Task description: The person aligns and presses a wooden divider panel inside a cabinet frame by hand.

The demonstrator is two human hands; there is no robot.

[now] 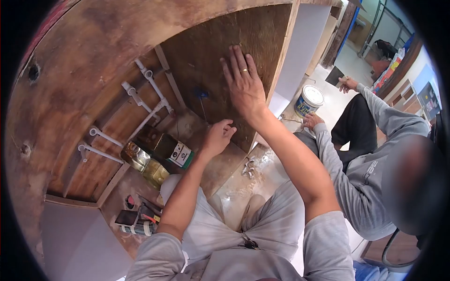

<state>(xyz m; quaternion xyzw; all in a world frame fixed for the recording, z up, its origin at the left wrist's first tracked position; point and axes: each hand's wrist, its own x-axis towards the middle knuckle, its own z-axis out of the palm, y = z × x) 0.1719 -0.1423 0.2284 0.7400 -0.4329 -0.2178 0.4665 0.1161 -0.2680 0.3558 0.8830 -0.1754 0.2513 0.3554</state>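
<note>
My right hand [246,91] lies flat on the dark brown wood panel [267,47], fingers stretched upward, a ring on one finger. Lower and to the left, my left hand [218,139] is closed near the panel's bottom, its fingers curled inward. Whatever it may hold is hidden. A small blue item [201,94] with a thin line or rod below it shows against the panel, above my left hand. Left of that hand stand a dark metal can [164,151] with a white and green label and a shiny gold-coloured can [153,172].
White pipes [154,112] run along the cabinet's back wall. Tools [143,218] lie at lower left. Debris [249,167] litters the floor between my feet. At right, a co-worker in a grey top [370,187] sits beside a paint bucket [310,99], holding a dark sheet [334,76].
</note>
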